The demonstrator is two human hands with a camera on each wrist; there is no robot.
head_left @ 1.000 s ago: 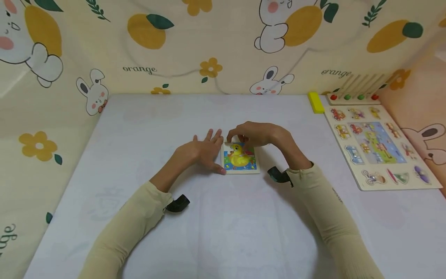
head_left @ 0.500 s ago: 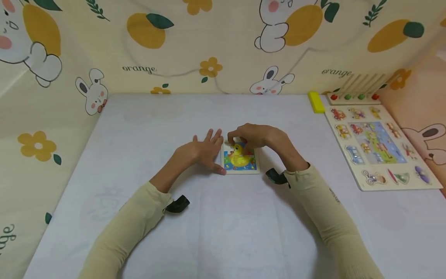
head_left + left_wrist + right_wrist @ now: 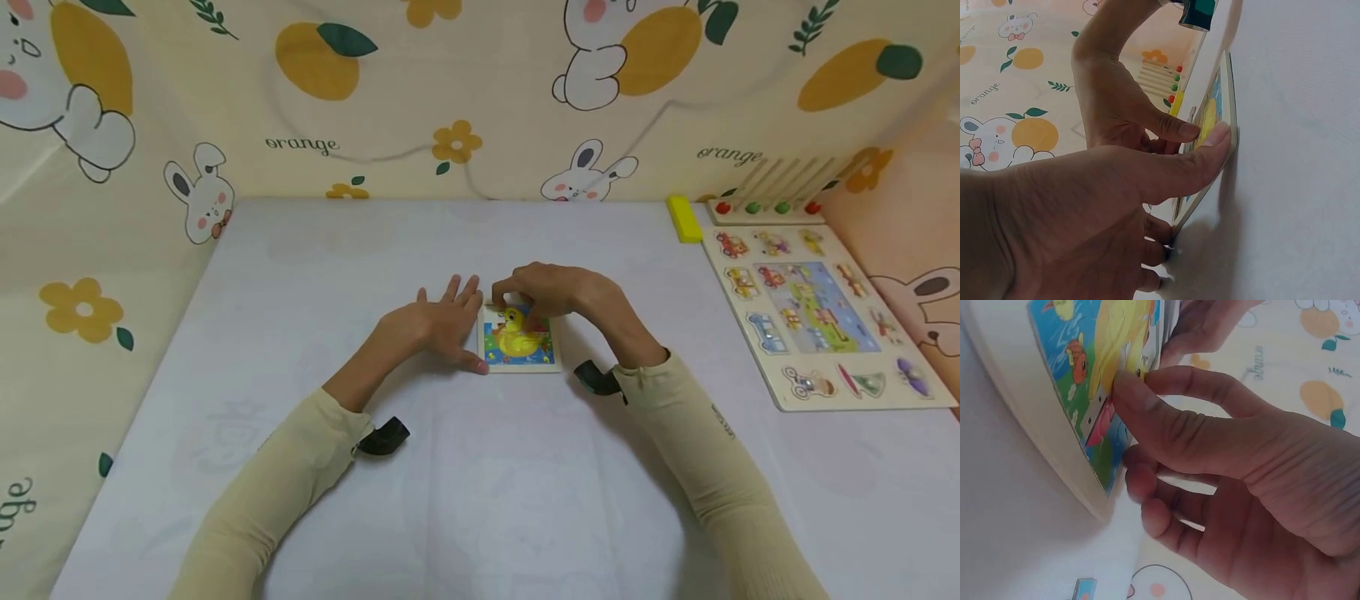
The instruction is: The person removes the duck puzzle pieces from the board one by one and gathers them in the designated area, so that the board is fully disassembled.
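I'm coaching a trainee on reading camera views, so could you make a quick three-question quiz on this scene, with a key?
1. Count: how many beads show on the rack?

2. True or false: the thumb of the left hand touches the duck puzzle.

3. Multiple choice: which thing are the fingers of the right hand nearest to?
A) the rack
B) the yellow block
C) the duck puzzle

Key:
1. Four, two red and two green.
2. True; the left wrist view shows it on the frame.
3. C
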